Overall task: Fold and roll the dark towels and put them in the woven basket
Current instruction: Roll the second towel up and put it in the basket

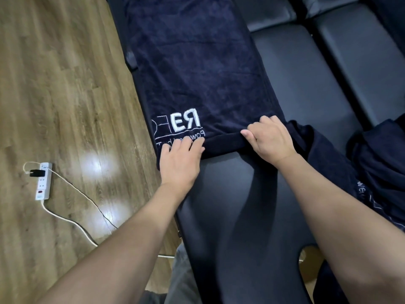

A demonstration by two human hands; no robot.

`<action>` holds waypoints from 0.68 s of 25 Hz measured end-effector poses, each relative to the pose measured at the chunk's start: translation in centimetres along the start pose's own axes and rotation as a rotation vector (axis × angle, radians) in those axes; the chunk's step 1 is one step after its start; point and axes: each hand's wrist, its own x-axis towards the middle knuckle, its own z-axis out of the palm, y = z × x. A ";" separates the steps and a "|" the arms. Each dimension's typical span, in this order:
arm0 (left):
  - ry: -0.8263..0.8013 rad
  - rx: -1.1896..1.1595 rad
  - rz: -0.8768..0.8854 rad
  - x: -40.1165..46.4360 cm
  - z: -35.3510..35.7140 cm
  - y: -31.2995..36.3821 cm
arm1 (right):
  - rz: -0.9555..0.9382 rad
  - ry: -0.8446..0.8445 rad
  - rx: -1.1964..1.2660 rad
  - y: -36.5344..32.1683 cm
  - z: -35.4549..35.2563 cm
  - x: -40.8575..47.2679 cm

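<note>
A dark navy towel [197, 69] with white embroidered lettering lies lengthwise on a black padded table [241, 205]. Its near edge is turned over into a narrow roll [223, 143]. My left hand [182, 159] rests on the left end of that roll with the fingers fairly straight, over the lettering. My right hand [269, 139] has its fingers curled round the right end of the roll. More dark towels [377, 163] lie in a heap at the right. No woven basket is in view.
The wooden floor [61, 95] lies to the left, with a white power strip [43, 181] and its cables. Another black padded table [359, 62] stands alongside at the right. A cutout in the near table shows at the bottom right.
</note>
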 end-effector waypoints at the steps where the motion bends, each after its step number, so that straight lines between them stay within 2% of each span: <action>1: -0.030 -0.020 -0.015 0.5 -0.2 -0.3 | 0.021 -0.030 0.016 -0.2 -0.1 0.5; 3: -0.076 -0.064 -0.085 1.4 -0.6 -0.5 | 0.087 -0.107 0.003 -0.1 -0.2 1.8; 5: -0.033 -0.113 -0.115 1.9 -0.6 -0.9 | 0.130 -0.160 -0.009 0.0 -0.1 2.8; 7: 0.059 -0.144 -0.019 1.8 -0.4 -1.3 | 0.139 -0.140 -0.007 -0.1 0.1 3.1; 9: 0.123 -0.170 0.153 1.0 0.3 -1.9 | 0.133 -0.034 0.012 -0.5 0.4 2.6; 11: 0.138 -0.147 0.241 0.2 0.8 -2.4 | 0.116 0.111 -0.037 -0.8 0.7 2.1; 14: 0.188 -0.056 0.200 0.3 1.0 -2.7 | 0.101 0.287 -0.205 -1.3 1.0 2.0; 17: 0.212 0.051 0.104 1.2 0.6 -2.0 | 0.039 0.407 -0.229 -1.6 1.5 1.2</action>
